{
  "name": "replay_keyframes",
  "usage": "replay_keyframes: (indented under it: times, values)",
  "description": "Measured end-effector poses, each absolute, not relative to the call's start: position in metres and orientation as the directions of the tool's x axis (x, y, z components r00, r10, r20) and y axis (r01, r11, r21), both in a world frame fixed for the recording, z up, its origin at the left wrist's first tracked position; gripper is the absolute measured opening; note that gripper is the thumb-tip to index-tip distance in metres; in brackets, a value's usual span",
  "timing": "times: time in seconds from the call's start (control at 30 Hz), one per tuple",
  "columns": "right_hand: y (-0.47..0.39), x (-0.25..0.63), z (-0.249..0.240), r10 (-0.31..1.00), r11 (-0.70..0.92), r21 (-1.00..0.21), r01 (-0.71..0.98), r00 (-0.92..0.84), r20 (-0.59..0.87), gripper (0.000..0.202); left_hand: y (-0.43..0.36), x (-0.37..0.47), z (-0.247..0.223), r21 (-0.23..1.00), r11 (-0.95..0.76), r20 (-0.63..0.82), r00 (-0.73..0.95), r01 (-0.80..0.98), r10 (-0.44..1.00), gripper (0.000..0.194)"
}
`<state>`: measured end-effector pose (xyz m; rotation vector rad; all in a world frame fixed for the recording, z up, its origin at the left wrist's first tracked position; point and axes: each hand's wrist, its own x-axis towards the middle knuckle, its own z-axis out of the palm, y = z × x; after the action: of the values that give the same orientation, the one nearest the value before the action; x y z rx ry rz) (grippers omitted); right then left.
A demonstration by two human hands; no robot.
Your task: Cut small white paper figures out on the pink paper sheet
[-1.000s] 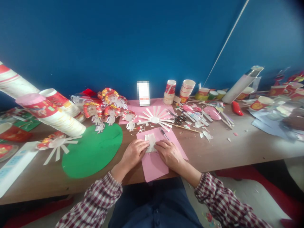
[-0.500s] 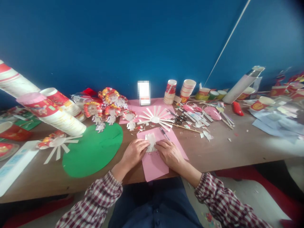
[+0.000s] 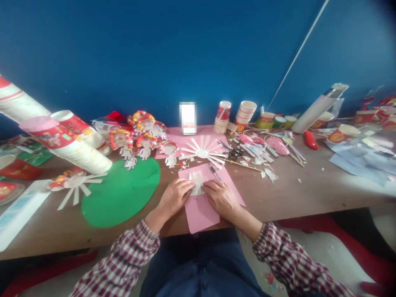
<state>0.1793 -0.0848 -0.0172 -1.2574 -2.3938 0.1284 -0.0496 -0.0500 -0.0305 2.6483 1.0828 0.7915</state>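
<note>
My left hand (image 3: 176,194) and my right hand (image 3: 222,199) hold a small white paper piece (image 3: 196,181) from its two sides, with their closed fingertips on its edges. It lies flat on a pink paper sheet (image 3: 202,216) with small dark marks just below it. A pen (image 3: 214,171) rests on the sheet beyond my right fingers. Farther off, a paper cup cut into spread strips (image 3: 202,154) lies like a flower. To the left stand several paper figures (image 3: 144,147) with red and yellow ruffled rings round their heads.
A green oval sheet (image 3: 120,198) lies left, below leaning stacks of paper cups (image 3: 74,146). Scissors (image 3: 235,154), a wooden stick (image 3: 244,166) and paper scraps (image 3: 270,175) are spread on the right. Upright cup stacks (image 3: 222,117) stand by the blue wall (image 3: 154,49).
The view has shifted slightly. Both hands stay at the white paper piece with almost the same grip.
</note>
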Motion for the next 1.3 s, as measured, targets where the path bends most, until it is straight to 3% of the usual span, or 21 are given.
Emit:
replay_keyframes:
  times: [0.57, 1.03, 1.3]
  values:
    - [-0.085, 0.179, -0.015, 0.809, 0.578, -0.287, 0.764, -0.490, 0.324, 0.026, -0.050, -0.048, -0.027, 0.334, -0.726, 0.413, 0.599, 0.601, 0.686, 0.023]
    - [-0.085, 0.178, -0.016, 0.805, 0.580, -0.266, 0.770, -0.490, 0.335, 0.025, -0.051, -0.042, -0.011, 0.118, -0.774, 0.381, 0.692, 0.622, 0.614, 0.022]
    - [-0.086, 0.179, -0.013, 0.800, 0.588, -0.281, 0.759, -0.492, 0.344, 0.028, -0.043, -0.025, -0.003, 0.036, -0.745, 0.256, 0.714, 0.666, 0.651, 0.020]
